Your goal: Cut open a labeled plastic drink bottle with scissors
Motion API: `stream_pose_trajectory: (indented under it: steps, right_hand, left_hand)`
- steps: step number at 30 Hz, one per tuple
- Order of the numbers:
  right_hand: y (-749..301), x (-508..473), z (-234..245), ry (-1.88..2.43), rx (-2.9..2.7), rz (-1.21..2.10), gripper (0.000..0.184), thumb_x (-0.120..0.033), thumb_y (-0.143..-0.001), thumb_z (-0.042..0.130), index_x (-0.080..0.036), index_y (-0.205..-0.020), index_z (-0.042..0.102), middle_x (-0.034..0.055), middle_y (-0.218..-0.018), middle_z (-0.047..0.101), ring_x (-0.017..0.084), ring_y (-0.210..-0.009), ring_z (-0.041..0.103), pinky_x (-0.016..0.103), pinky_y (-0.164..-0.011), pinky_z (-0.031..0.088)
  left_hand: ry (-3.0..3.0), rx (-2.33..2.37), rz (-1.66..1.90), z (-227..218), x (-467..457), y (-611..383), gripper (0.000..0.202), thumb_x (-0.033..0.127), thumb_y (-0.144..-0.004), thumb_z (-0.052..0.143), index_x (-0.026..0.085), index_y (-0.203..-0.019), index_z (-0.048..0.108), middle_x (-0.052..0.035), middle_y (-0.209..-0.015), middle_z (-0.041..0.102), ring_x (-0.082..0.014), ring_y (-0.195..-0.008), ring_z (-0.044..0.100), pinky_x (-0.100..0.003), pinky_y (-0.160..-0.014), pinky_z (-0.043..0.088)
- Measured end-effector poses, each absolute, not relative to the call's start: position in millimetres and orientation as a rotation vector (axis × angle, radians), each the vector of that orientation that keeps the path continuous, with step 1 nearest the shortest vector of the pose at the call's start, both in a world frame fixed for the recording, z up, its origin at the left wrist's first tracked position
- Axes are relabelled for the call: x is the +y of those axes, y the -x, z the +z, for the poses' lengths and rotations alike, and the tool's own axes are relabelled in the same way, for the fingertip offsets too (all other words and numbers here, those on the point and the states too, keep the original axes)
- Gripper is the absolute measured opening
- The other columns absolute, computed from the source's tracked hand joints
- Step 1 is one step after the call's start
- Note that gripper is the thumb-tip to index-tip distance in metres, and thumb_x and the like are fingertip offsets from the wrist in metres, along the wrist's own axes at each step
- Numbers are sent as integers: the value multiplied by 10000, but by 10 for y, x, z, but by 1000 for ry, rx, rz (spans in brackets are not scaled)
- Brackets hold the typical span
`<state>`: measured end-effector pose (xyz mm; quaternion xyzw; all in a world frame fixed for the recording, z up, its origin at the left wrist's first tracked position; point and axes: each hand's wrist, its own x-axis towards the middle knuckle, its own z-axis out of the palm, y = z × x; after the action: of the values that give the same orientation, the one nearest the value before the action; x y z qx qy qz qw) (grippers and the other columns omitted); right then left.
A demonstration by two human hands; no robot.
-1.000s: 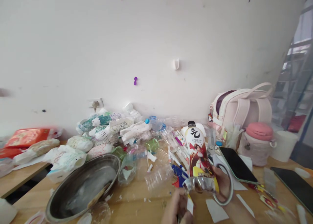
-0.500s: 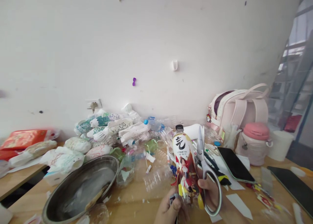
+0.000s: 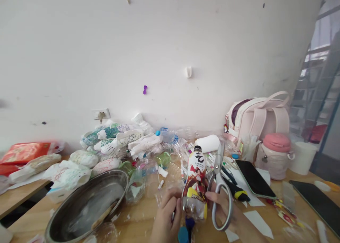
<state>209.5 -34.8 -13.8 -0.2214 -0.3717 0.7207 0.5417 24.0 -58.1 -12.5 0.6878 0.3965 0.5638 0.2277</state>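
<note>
Soft, even light; blurred outer edges

I see a pale, scuffed wall (image 3: 159, 41) behind the wooden table (image 3: 138, 216), a socket (image 3: 106, 113) low on it above the back edge's left part, a white hook (image 3: 188, 72) higher up. Past the right edge I make out a blurred, bluish framework (image 3: 309, 91) in soft light.

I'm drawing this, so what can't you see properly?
Head view:
Left hand: its curled fingers hide what's inside.
White-and-red plastic bottle: smallest print too tiny.
Flat black rectangular device: cut off by right edge.
Pale pink fabric backpack: lower right hidden behind pink-lidded round container.
</note>
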Motion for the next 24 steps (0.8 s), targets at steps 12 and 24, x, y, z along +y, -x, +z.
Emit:
stream_pose_trajectory:
  steps: [12, 24]
  right_hand:
    - [-2045, -388, -77, 616, -870, 1707, 389, -270, -639, 808, -147, -974, 655, 101, -939, 732, 282, -913, 676, 391, -813, 540]
    - [-2031, -394, -86, 361, -695, 1816, 493, -253, -635, 783, -223, -1102, 628, 53, -890, 742, 246, -880, 687, 379, -847, 530]
  left_hand:
    - [-1947, 1024, 1401, -198, -572, -214, 202, 207, -842, 555, 245, -889, 748, -128, -1107, 701, -250, -1009, 658, -309, -886, 502]
    - [-1493, 901, 1528, -290, -589, -416, 273, 468, -751, 653, 205, -816, 615, -61, -896, 631, -228, -856, 558, -317, -786, 441]
